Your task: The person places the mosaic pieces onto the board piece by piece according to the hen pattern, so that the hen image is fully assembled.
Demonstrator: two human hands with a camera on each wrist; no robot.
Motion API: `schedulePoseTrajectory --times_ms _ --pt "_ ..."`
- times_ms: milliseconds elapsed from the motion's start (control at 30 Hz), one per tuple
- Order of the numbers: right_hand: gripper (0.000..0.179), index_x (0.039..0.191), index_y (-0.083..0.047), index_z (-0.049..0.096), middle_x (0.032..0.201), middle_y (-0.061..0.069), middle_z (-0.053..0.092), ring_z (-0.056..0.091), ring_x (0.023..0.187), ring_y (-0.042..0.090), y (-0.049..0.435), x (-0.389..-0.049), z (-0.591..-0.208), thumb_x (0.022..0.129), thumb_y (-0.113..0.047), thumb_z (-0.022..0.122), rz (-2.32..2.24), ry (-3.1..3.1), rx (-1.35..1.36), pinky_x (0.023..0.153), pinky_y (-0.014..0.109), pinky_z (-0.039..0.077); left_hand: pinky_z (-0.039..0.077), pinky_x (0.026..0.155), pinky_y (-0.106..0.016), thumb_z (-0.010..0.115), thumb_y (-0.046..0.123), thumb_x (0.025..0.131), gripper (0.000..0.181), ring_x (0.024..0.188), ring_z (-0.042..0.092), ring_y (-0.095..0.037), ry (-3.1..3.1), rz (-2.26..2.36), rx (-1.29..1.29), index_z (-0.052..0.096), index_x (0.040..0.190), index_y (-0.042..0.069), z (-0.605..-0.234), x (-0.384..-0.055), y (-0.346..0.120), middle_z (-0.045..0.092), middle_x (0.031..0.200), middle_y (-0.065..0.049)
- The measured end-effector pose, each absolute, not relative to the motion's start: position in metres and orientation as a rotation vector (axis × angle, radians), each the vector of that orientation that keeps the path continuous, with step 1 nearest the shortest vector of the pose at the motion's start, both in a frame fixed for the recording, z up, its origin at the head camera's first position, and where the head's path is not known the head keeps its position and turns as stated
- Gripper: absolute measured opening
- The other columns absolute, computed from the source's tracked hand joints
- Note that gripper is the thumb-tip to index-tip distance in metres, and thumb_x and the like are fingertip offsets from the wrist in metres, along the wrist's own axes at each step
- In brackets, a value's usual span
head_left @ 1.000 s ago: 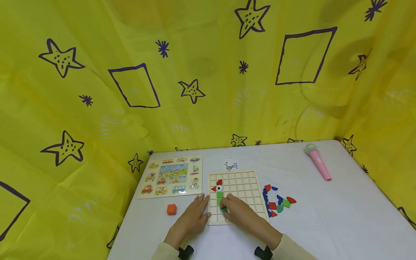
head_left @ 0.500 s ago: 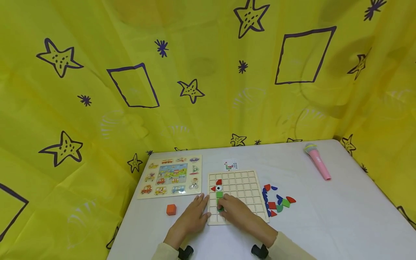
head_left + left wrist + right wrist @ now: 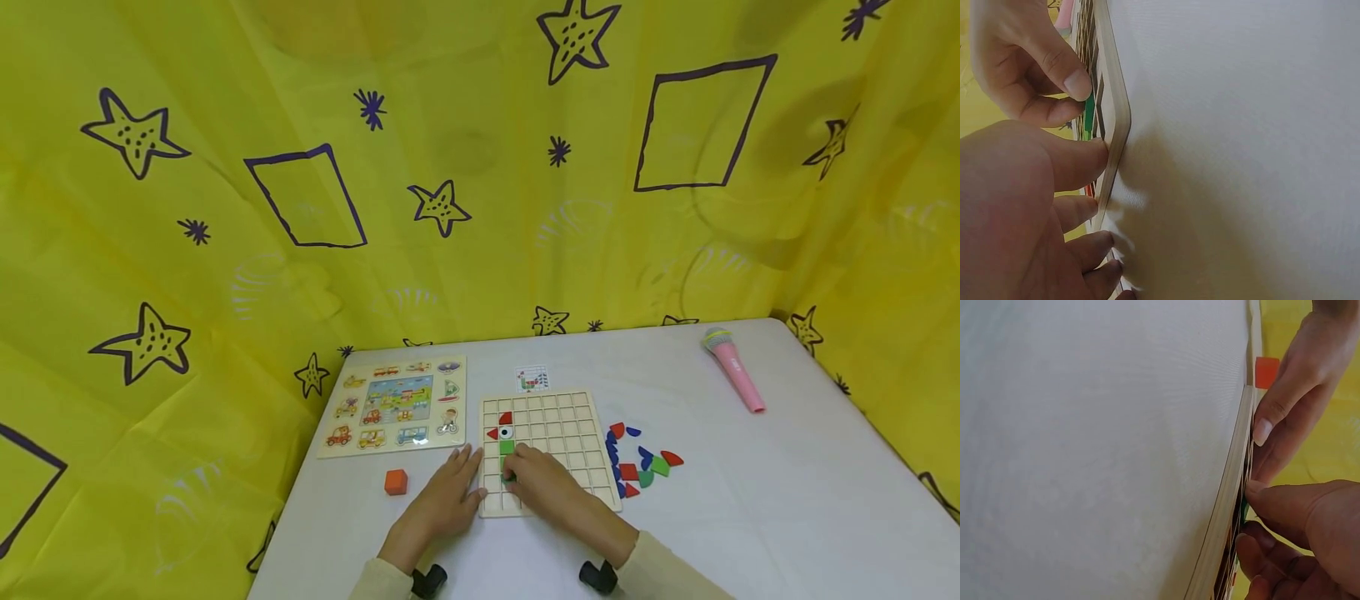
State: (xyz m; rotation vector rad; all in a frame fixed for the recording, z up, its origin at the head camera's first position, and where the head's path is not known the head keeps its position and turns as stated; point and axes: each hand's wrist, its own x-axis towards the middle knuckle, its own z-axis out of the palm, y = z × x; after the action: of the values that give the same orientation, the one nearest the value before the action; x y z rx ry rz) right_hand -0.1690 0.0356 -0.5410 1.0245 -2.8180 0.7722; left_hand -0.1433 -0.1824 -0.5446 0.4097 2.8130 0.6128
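A wooden grid board (image 3: 556, 414) lies on the white table. Down its left side run a red quarter-circle piece (image 3: 506, 418), a red triangle (image 3: 492, 433), a white piece with a black dot (image 3: 506, 432) and light green squares (image 3: 507, 447). Below these, my right hand (image 3: 543, 483) pinches a dark green piece (image 3: 1089, 115) between thumb and fingers, low against the grid; its outline is mostly hidden. With fairly straight fingers, my left hand (image 3: 442, 496) rests against the board's left edge, thumb at the lower corner.
Loose red, blue and green pieces (image 3: 628, 472) lie right of the board. A small picture card (image 3: 532, 379) is behind it. To the left are a vehicle puzzle (image 3: 393, 400) and an orange cube (image 3: 396, 482). A pink microphone (image 3: 738, 375) lies far right. Yellow curtain (image 3: 480, 275) surrounds the table.
My right hand has shifted slightly left and up with the dark green piece, which now sits closer under the green squares. The left hand has stayed at the board's edge.
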Motion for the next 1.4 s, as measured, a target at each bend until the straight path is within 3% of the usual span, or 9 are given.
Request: schedulePoseTrajectory --times_ms 367,700,967,1267,1400 --pt "0.01 0.101 -0.011 0.075 0.098 -0.003 0.061 0.06 0.086 0.01 0.036 -0.167 -0.534 0.093 -0.009 0.08 0.811 -2.823 1.057 0.075 0.031 0.056 0.031 0.126 -0.06 0.061 0.034 0.106 0.068 0.159 0.027 -0.04 2.816 0.606 0.41 0.037 0.165 0.01 -0.545 -0.144 -0.183 0.032 0.172 -0.015" --pt "0.013 0.099 -0.01 0.075 0.094 -0.003 0.056 0.051 0.077 0.008 0.039 -0.166 -0.533 0.089 -0.004 0.081 0.865 -2.863 1.026 0.069 0.026 0.05 0.031 0.126 -0.06 0.06 0.035 0.106 0.068 0.16 0.027 -0.04 2.812 0.607 0.404 0.036 0.165 0.011 -0.546 -0.145 -0.182 0.032 0.172 -0.015" --pt "0.014 0.103 -0.01 0.078 0.099 -0.003 0.059 0.057 0.081 0.009 0.053 -0.167 -0.529 0.091 -0.003 0.077 0.9 -2.906 1.023 0.074 0.026 0.056 0.029 0.127 -0.06 0.059 0.035 0.107 0.068 0.161 0.024 -0.039 2.798 0.621 0.384 0.035 0.166 0.011 -0.545 -0.143 -0.183 0.03 0.173 -0.014" --pt "0.011 0.107 -0.013 0.075 0.104 -0.002 0.061 0.059 0.091 0.015 0.092 -0.182 -0.523 0.097 -0.01 0.074 0.945 -3.056 0.709 0.089 0.036 0.06 0.028 0.127 -0.06 0.059 0.034 0.107 0.069 0.161 0.023 -0.039 2.792 0.628 0.393 0.034 0.166 0.01 -0.544 -0.143 -0.183 0.029 0.173 -0.015" --pt "0.013 0.109 -0.01 0.073 0.106 0.003 0.063 0.061 0.095 0.019 0.118 -0.193 -0.52 0.096 -0.007 0.073 0.944 -3.039 0.603 0.089 0.042 0.058 0.028 0.127 -0.06 0.059 0.034 0.107 0.069 0.161 0.024 -0.039 2.795 0.627 0.397 0.034 0.166 0.009 -0.544 -0.143 -0.182 0.029 0.173 -0.015"
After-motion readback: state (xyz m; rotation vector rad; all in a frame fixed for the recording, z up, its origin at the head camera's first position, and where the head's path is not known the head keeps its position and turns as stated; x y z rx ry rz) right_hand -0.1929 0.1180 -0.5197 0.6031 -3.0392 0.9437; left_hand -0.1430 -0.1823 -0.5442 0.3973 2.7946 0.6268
